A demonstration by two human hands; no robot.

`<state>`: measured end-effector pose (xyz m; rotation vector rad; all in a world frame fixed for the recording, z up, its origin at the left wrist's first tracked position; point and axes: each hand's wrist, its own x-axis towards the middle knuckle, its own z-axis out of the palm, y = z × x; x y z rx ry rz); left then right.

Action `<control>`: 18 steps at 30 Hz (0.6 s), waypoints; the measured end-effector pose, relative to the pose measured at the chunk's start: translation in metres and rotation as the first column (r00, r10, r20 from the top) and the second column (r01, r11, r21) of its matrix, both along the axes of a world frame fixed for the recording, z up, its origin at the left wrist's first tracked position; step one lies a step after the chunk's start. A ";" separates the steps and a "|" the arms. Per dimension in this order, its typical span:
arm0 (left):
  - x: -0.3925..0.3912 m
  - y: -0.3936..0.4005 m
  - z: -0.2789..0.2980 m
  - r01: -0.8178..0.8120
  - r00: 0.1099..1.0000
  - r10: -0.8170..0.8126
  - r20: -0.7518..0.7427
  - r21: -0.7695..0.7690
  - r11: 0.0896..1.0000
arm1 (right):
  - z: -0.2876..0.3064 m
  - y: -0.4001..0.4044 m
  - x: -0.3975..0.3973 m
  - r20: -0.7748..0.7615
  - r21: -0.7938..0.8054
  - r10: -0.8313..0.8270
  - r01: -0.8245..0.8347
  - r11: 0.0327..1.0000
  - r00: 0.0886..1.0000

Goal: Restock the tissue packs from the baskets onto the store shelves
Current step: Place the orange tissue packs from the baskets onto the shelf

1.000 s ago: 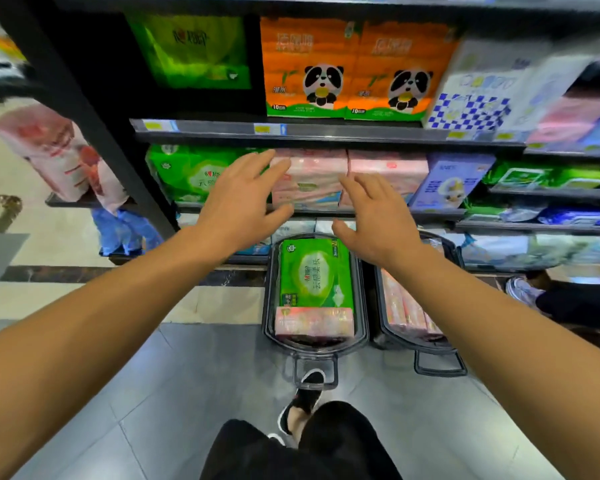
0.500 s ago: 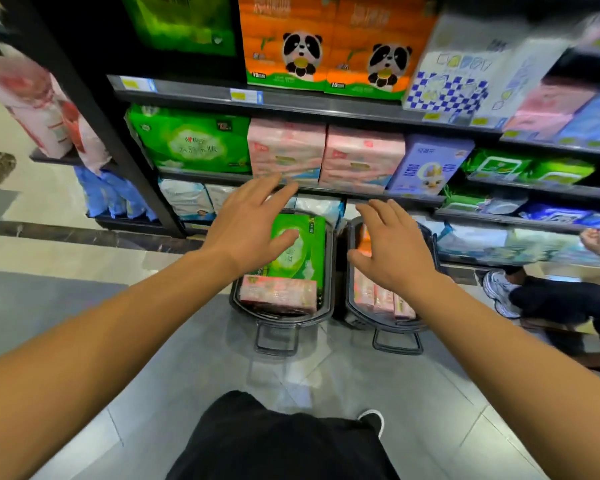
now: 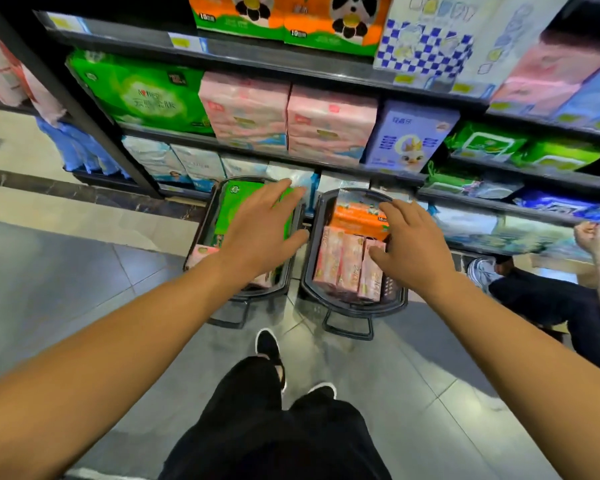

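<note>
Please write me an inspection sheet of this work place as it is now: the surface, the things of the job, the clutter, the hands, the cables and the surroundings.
Surface: grey tiled floor; dark store shelves stocked with packs.
Job's things: left basket on the floor holds a green tissue pack and a pink pack; right basket beside it holds an orange pack and three pink packs side by side.
Clutter: nothing seen.
Hands: left hand open above the green pack; right hand open over the right basket; neither grips anything.
Cables: nothing seen.
Surroundings: another person sits low at the right, by the shelves.
</note>
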<state>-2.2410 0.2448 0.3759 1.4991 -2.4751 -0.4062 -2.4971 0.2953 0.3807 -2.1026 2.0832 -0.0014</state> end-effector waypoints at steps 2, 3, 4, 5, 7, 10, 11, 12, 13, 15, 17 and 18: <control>-0.017 -0.015 -0.011 0.010 1.000 -0.010 0.004 0.026 1.000 | -0.010 -0.015 -0.016 0.003 0.022 -0.014 0.014 1.000 1.000; -0.025 -0.023 -0.017 0.017 1.000 -0.017 0.004 0.044 0.999 | -0.017 -0.024 -0.023 0.011 0.038 -0.023 0.022 0.999 1.000; -0.034 -0.033 -0.025 0.025 1.000 -0.025 0.003 0.060 0.998 | -0.024 -0.032 -0.030 0.018 0.049 -0.031 0.030 0.998 0.999; -0.043 -0.044 -0.033 0.030 1.000 -0.030 0.007 0.078 0.996 | -0.033 -0.042 -0.037 0.022 0.059 -0.041 0.040 0.997 0.999; -0.058 -0.066 -0.048 0.054 0.998 -0.055 0.010 0.092 0.994 | -0.050 -0.058 -0.051 0.026 0.099 -0.058 0.055 0.994 0.998; -0.081 -0.098 -0.071 0.093 0.996 -0.093 -0.004 0.119 0.989 | -0.072 -0.084 -0.074 0.025 0.145 -0.058 0.054 0.988 0.998; -0.088 -0.110 -0.081 0.106 0.994 -0.106 -0.004 0.120 0.987 | -0.079 -0.091 -0.082 0.020 0.151 -0.062 0.058 0.987 0.998; -0.095 -0.120 -0.090 0.114 0.993 -0.114 0.000 0.119 0.986 | -0.085 -0.098 -0.090 0.020 0.158 -0.069 0.065 0.985 0.997; -0.102 -0.130 -0.100 0.115 0.993 -0.117 0.010 0.122 0.986 | -0.092 -0.105 -0.097 0.025 0.171 -0.078 0.072 0.983 0.997; -0.114 -0.147 -0.119 0.113 0.992 -0.121 0.039 0.167 0.979 | -0.109 -0.117 -0.112 0.035 0.213 -0.096 0.086 0.973 0.995; -0.128 -0.161 -0.139 0.106 0.991 -0.120 0.054 0.223 0.969 | -0.127 -0.127 -0.129 0.047 0.267 -0.135 0.118 0.956 0.990; -0.135 -0.165 -0.150 0.102 0.991 -0.118 0.055 0.237 0.966 | -0.138 -0.131 -0.137 0.058 0.288 -0.153 0.130 0.949 0.986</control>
